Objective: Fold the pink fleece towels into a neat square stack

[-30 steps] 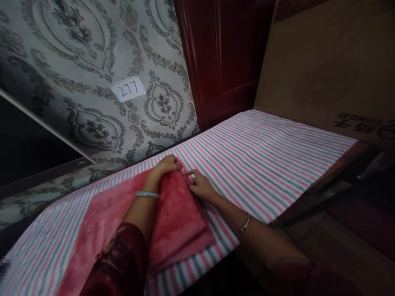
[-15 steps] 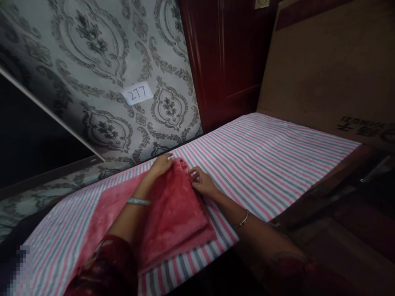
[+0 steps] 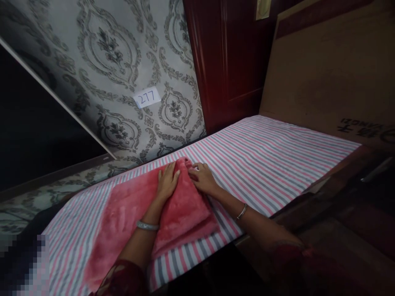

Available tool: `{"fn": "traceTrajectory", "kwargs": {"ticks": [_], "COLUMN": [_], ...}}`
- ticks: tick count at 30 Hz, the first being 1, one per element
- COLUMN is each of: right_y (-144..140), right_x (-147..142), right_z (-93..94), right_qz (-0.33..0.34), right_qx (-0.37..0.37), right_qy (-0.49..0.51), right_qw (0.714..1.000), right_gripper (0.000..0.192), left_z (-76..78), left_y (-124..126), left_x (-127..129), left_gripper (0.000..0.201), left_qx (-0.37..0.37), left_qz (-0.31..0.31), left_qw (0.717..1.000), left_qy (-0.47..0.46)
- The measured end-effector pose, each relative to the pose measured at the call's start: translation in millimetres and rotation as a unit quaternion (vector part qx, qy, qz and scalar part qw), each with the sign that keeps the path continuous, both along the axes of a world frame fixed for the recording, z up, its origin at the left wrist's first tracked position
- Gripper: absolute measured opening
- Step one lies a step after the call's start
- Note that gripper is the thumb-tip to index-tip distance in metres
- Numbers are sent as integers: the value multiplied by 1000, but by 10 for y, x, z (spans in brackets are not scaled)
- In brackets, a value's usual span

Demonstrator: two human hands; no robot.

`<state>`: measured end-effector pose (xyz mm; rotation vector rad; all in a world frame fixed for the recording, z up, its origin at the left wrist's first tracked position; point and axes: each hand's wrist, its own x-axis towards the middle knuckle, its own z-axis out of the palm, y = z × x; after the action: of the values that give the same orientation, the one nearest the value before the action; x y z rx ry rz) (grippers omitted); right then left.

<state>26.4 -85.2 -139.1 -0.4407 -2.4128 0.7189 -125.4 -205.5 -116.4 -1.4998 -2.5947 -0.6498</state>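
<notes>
Hands, left (image 3: 167,181) and right (image 3: 203,179), press flat on pink towel (image 3: 182,209).

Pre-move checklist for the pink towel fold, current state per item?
1. Left hand flat on the pink towel: ok.
2. Right hand at the towel's right edge, fingers on the fabric: ok.
3. Folded layers aligned: not ok; a lower layer sticks out along the near edge.
4. Towel fully on the striped sheet: ok.
5. Far corner squared under the fingers: cannot tell.
6. Sheet to the right of the towel bare: ok.
</notes>
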Motion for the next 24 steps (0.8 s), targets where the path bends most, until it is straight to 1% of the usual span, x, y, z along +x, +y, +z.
{"fn": "traceTrajectory", "kwargs": {"ticks": [2,3,5,7,9,11,14,17,19,21,24], "right_y": [-72,-102,-139,-137,-111,-92,-117,-191,-232,-249,-234], "right_x": [-6,-3,21,64,110,144,151,104,56,14,-12], "right_z": [119,159,183,143,76,29,45,133,186,213,203], "right_qz": [8,18,26,15,3,1,3,15,22,20,16], "right_qx": [16,21,15,-11,-46,-76,-93,-90,-106,-137,-177], "right_qy": [8,4,-24,-56,-62,-47,-29,-13,2,9,15], "right_qw": [1000,1000,999,998,997,996,995,996,994,990,984], "right_gripper": [41,40,33,28,30,32,34,32,30,25,20], "left_z": [-16,-25,-39,-43,-42,-43,-52,-52,-41,-27,-21], "left_y": [-19,-28,-39,-38,-27,-15,-21,-59,-86,-100,-93], "left_x": [-52,-69,-70,-33,16,50,45,15,19,47,99], "left_gripper": [52,53,54,54,54,53,52,50,50,54,58], "left_qx": [22,23,0,-39,-64,-62,-10,99,154,160,123], "left_qz": [-18,-40,-91,-119,-113,-104,-101,-92,-111,-158,-225], "left_qw": [999,999,996,991,989,990,994,991,982,974,967], "left_qy": [-18,-17,5,39,64,70,37,-9,-13,-3,9]}}
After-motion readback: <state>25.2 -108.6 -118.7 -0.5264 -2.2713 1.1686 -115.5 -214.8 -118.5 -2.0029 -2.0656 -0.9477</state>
